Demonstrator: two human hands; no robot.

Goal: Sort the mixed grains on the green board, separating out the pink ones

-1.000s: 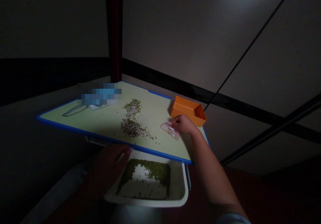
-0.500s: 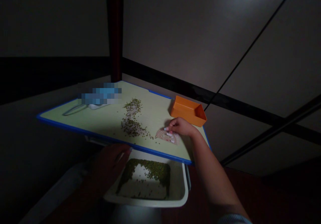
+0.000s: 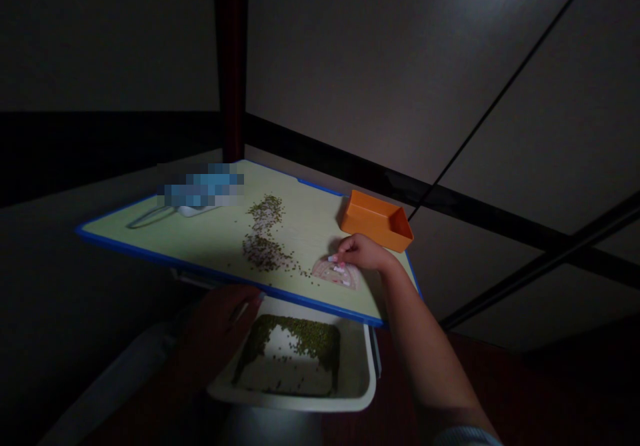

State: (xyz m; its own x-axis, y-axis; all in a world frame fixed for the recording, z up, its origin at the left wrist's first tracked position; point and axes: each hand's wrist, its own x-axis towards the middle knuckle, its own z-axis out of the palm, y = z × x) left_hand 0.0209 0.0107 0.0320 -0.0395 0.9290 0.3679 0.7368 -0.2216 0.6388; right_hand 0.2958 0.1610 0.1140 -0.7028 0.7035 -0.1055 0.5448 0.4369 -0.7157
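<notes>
On the pale green tabletop lies a clear half-round protractor, flat near the front right. My right hand is over it, its fingertips pinched together at the protractor's upper edge. Left of the protractor, small green beans are scattered in two loose patches, with a few strays close to its curved side. In shadow at the table's front edge is my left hand. Its fingers point right with a gap between them, and I see nothing held. Below the edge a white basin holds more green beans, piled towards its far side.
An orange open box stands at the table's right back. A blurred-out blue item on a white base lies at the left back, with a thin handle-like part beside it. The blue table rim overhangs the basin. Walls rise behind.
Very little differs. The view shifts slightly, and both hands, the protractor and the beans stay in nearly the same places.
</notes>
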